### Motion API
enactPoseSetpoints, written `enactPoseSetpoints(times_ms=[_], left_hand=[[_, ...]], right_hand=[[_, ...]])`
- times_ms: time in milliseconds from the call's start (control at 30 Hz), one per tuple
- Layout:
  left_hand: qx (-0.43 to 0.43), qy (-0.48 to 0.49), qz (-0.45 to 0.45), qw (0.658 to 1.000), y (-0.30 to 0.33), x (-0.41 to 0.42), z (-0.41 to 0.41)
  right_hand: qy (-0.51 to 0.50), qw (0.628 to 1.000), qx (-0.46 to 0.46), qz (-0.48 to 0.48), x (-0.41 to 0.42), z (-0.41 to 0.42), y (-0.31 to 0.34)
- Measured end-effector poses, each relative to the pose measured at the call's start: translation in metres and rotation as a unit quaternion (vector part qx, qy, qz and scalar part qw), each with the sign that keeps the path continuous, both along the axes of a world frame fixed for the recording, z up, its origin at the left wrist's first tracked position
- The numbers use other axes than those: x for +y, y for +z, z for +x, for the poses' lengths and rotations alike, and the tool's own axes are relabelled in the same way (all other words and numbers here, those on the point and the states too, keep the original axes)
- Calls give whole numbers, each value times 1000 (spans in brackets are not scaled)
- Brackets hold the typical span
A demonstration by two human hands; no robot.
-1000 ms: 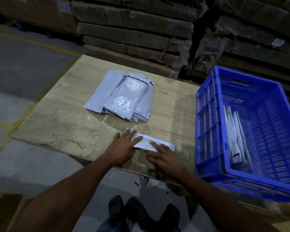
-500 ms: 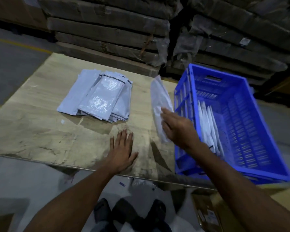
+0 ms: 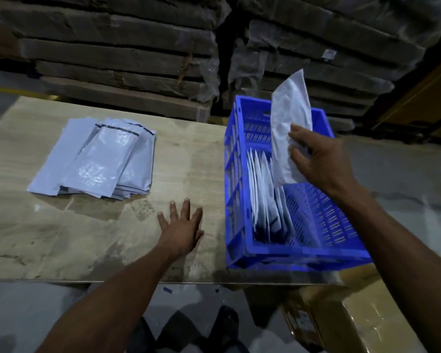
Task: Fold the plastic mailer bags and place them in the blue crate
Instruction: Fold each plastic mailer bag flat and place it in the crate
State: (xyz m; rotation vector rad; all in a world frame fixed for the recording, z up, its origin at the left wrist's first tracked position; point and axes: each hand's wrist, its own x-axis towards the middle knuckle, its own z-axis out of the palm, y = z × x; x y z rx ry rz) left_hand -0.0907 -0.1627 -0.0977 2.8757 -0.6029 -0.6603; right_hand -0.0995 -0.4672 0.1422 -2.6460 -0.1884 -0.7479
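Stacked flat cartons wrapped in plastic film filled the dim background, and in front of them stood the pale wooden desk. On the desk, toward the left, lay a loose pile of unfolded mailer bags, grey and a little shiny. At the right end of the desk sat the blue crate, with a row of folded bags standing on edge along its left wall.

The right hand was above the crate and its grip was pinching one folded mailer bag at the lower half, the thumb on the near face and the fingers behind it; the bag stood almost upright, with its top leaning a little to the right. The left hand lay flat on the desk, fingers spread, holding nothing, just beside the crate.

The bag looked very light, thin and soft, and its surface seemed slippery, so I think the fold could spring open if released too early. It seemed best to hold it across the folded layers, near the middle, and to let go only when it leaned against the row
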Motion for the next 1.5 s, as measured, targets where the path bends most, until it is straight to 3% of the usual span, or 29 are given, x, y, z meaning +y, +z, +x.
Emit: enactPoseSetpoints(times_ms=[133,267,467,733,867,1100,1500], left_hand=[[35,18,26,999,6,-13,5],[78,29,62,995,14,-23,12],[110,57,76,989,24,-31,13],[113,57,80,989,25,-32,12],[112,57,79,989,24,-32,11],[107,47,87,989,26,-32,9],[93,45,59,993,15,-26,10]], right_hand=[[-46,992,100,-56,-52,-9,-39],[-87,949,267,-141,-80,-23,-85],[-18,914,374,-154,-74,-30,-137],[22,946,315,-73,-54,-24,-137],[44,945,316,-74,-53,-27,-139],[55,912,384,-135,-51,-26,-144],[-6,958,269,-104,-41,-28,-129]])
